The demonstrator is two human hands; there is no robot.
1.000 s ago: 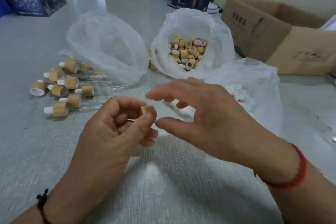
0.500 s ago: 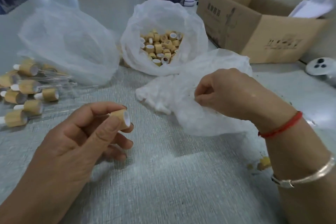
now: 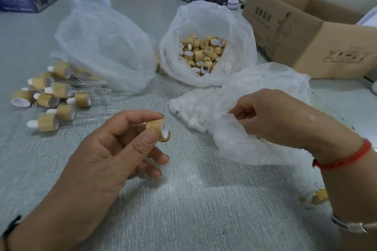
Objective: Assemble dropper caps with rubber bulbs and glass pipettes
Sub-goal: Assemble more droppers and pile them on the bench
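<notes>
Bamboo-look cap [image 3: 158, 129], white-lined, sideways above table

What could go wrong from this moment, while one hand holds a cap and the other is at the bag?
The left hand pinches the bamboo cap only at its fingertips, so it may slip. The right hand grips the thin bag of white bulbs, which might spill. Finished droppers lie loose; their glass pipettes could roll.

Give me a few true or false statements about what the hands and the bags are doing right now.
1. The left hand pinches a wooden cap. True.
2. The right hand rests flat on the cardboard box. False: its fingers are curled at the bag of white bulbs.
3. The open bag behind holds loose wooden caps. True.
4. The finished droppers lie right of the hands. False: they lie on the left.
</notes>
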